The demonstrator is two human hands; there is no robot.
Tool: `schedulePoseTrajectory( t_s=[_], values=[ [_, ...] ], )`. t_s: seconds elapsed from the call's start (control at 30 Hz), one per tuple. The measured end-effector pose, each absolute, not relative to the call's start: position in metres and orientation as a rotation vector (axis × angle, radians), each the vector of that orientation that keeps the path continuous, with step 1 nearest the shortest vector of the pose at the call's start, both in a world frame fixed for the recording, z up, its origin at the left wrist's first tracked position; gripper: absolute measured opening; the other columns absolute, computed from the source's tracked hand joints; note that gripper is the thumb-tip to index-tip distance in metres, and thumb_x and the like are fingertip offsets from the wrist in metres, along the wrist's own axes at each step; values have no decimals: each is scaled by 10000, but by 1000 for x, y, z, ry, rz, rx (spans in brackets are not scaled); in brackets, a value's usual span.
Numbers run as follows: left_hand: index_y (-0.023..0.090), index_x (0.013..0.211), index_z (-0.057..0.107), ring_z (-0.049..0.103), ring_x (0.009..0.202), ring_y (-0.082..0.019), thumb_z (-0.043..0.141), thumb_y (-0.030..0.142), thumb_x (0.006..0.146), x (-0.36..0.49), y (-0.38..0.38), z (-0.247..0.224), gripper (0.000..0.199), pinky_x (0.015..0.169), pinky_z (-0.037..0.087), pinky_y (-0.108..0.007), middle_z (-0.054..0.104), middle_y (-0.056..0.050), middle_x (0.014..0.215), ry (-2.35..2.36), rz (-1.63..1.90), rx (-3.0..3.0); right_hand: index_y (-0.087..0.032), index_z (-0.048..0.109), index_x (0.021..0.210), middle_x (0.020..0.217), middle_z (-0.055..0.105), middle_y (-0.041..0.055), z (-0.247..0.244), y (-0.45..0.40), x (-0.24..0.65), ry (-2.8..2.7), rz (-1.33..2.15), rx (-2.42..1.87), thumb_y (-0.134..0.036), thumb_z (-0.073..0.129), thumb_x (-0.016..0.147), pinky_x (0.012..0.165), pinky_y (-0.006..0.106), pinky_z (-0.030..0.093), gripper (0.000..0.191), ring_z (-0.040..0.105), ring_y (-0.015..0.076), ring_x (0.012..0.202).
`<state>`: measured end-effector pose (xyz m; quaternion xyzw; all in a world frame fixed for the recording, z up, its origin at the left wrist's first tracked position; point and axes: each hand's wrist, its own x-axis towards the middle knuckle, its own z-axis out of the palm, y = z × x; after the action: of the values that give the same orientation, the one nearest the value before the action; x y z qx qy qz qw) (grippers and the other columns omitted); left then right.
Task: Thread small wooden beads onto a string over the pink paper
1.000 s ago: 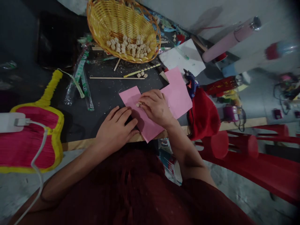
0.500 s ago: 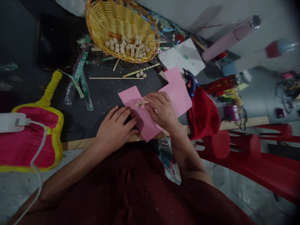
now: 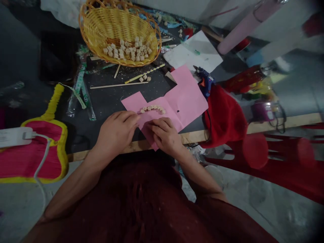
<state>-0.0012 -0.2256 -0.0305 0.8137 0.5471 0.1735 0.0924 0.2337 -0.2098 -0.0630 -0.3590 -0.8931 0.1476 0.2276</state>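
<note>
On the pink paper (image 3: 187, 98) lies a curved row of small pale blocky pieces (image 3: 153, 107); whether they are joined is too small to tell. My left hand (image 3: 117, 130) is at the paper's left part, thumb and fingers pressed together close to the row's left end. Just below the row, my right hand (image 3: 167, 136) rests over the paper with its fingers curled in. What either hand pinches is hidden. Beyond the paper sits a yellow wicker basket (image 3: 101, 32) with several similar pale pieces in it.
A thin stick (image 3: 118, 85) and a twisted yellow stick (image 3: 144, 74) lie behind the paper. To the right are a blue glue gun (image 3: 207, 82) and red cloth (image 3: 225, 114). A pink-and-yellow paddle-shaped item (image 3: 53, 158) with a white charger (image 3: 15, 136) lies left.
My right hand has drawn back toward me off the row of pieces, which now shows in full. My left hand has risen and its spread fingers have closed together by the row.
</note>
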Motion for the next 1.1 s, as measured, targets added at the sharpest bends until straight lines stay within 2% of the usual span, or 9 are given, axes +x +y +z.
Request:
schedulePoseTrajectory(
  t_s=[0.17,0.3,0.7,0.87,1.1],
  values=[
    [186,1186,728,694,1083,-320,539,301,1014,10,-204,-22,281,1010,559,-477,751,-128,1151,1799,524,2361,-165,737,1237,1270,729,122,-65,-209,235,-2458,414,-930,-72,521,952,1049,496,561,369,574,279,1147],
    [223,1133,723,682,1035,-314,548,364,1011,17,-195,-23,255,977,560,-483,748,-115,1114,1848,478,2368,-180,752,1189,1266,734,113,-64,-208,235,-2453,463,-954,-96,518,979,1052,489,554,325,576,271,1137],
    [219,1021,749,697,1002,-320,531,311,989,16,-188,-31,238,949,550,-498,762,-111,1035,1842,456,2332,-182,763,1130,1208,730,136,-65,-207,234,-2395,506,-927,-180,515,1042,1032,502,565,264,597,268,1122],
    [228,1020,754,692,1012,-315,548,302,984,16,-188,-33,221,961,542,-490,763,-100,1044,1856,450,2337,-168,766,1114,1184,733,128,-65,-207,234,-2394,447,-909,-185,498,1054,1031,460,563,275,607,253,1102],
    [247,1061,764,687,1046,-312,535,319,981,16,-189,-35,252,969,533,-486,764,-92,1071,1875,454,2306,-183,764,1122,1191,732,130,-65,-207,235,-2398,506,-913,-177,518,1041,1043,484,555,259,604,257,1114]
  ],
)
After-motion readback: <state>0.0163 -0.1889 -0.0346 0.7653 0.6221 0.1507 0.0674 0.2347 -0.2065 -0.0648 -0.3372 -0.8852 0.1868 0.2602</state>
